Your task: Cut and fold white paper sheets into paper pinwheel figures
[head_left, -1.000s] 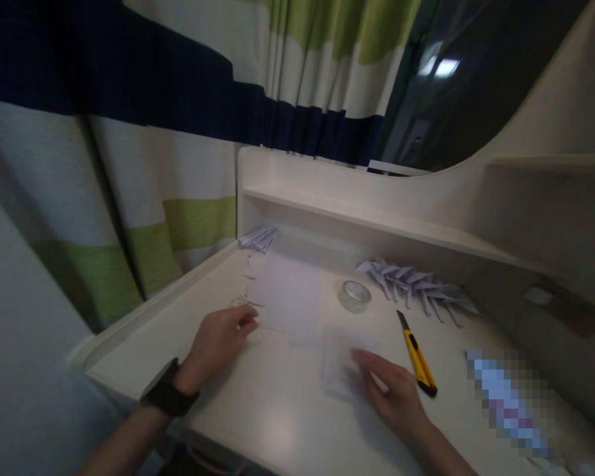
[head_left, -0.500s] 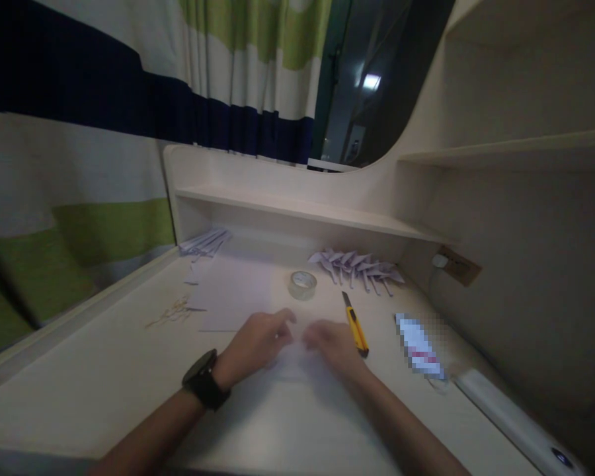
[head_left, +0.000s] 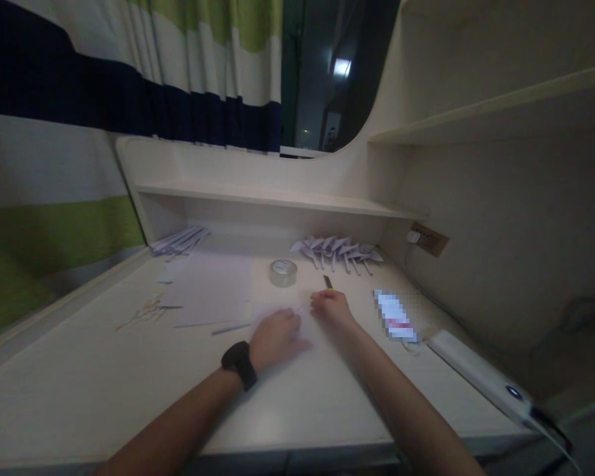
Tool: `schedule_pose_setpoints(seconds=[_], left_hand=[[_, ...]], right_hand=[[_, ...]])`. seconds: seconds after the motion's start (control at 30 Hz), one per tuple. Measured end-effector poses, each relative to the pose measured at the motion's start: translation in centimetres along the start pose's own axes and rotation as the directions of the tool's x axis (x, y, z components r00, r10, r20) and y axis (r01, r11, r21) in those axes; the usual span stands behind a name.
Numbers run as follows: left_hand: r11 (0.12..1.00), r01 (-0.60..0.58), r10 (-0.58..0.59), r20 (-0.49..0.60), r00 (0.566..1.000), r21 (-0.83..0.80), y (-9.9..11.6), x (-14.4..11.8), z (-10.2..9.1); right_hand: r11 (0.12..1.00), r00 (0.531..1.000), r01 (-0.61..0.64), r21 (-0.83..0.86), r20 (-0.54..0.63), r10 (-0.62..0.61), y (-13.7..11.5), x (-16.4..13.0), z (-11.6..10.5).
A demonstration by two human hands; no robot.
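Head view: the left hand (head_left: 276, 338) is blurry, fingers low by a paper stick (head_left: 231, 328) poking out on its left, maybe to steady it; can't tell if it's gripping. The right hand (head_left: 330, 308) has its fingers bunched narrow over the near end of the cutter (head_left: 328, 283), can't tell if it's holding that. Tape (head_left: 283, 274) sits just beyond, probably for easy reach. Paper pinwheels (head_left: 334, 252) line up far right, likely parked out of the way.

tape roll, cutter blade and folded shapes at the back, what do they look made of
Tape roll: probably clear plastic, smooth, translucent-looking side.
Cutter blade: presumably steel, dark grey; finish too small to judge.
Folded shapes: likely paper, matte white, sharp creases.
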State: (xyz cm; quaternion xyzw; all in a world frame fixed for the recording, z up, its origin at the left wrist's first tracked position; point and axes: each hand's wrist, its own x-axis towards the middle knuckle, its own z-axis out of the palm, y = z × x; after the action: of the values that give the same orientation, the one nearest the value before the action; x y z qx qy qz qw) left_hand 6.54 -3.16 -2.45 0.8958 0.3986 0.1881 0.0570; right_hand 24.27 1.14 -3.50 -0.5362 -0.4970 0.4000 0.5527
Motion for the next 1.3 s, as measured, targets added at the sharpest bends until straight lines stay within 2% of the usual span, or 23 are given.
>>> schedule_pose_setpoints(seconds=[0.07, 0.2, 0.47, 0.57, 0.67, 0.77, 0.87, 0.97, 1.1, 1.3], left_hand=[[1.0, -0.007, 0.007, -0.025, 1.0, -0.008, -0.2, 0.0, 0.2], [1.0, -0.005, 0.004, -0.056, 0.998, -0.023, -0.7, 0.1, 0.2], [0.981, 0.053, -0.074, -0.109, 0.991, -0.189, -1.1, 0.1, 0.1], [0.934, 0.118, -0.177, -0.149, 0.973, -0.337, -1.3, 0.4, 0.3], [0.815, 0.194, -0.323, -0.151, 0.934, -0.546, -1.6, 0.9, 0.7], [0.594, 0.242, -0.448, -0.065, 0.892, -0.767, -2.0, 1.4, 1.1], [0.304, 0.252, -0.505, 0.069, 0.86, -0.918, -2.0, 1.7, 0.9], [0.089, 0.228, -0.508, 0.152, 0.848, -0.97, -1.8, 1.6, 0.3], [-0.057, 0.186, -0.474, 0.19, 0.859, -0.981, -1.8, 1.4, -0.1], [-0.124, 0.129, -0.356, 0.166, 0.92, -0.984, -2.5, 1.0, 0.3]], right_hand=[[0.988, 0.995, -0.103, 0.118, 0.015, 0.102, -0.1, -0.2, 0.3], [0.96, 0.982, -0.189, 0.206, 0.026, 0.187, 0.0, -0.4, 0.8], [0.938, 0.978, -0.206, 0.279, 0.033, 0.205, -0.6, -0.4, 0.5], [0.925, 0.984, -0.181, 0.335, 0.062, 0.169, -0.5, -0.5, 0.8], [0.945, 0.995, -0.09, 0.314, 0.067, 0.072, -0.5, -0.9, 1.4], [0.988, 0.99, 0.138, 0.073, 0.017, -0.14, -0.8, -1.6, 2.0], [0.906, 0.931, 0.365, -0.214, 0.069, -0.358, -1.2, -2.8, 2.4], [0.799, 0.879, 0.476, -0.367, 0.19, -0.436, -1.5, -3.8, 2.7], [0.691, 0.834, 0.55, -0.468, 0.278, -0.476, -1.7, -4.4, 2.8], [0.656, 0.827, 0.56, -0.506, 0.299, -0.475, -1.3, -4.0, 2.6]])
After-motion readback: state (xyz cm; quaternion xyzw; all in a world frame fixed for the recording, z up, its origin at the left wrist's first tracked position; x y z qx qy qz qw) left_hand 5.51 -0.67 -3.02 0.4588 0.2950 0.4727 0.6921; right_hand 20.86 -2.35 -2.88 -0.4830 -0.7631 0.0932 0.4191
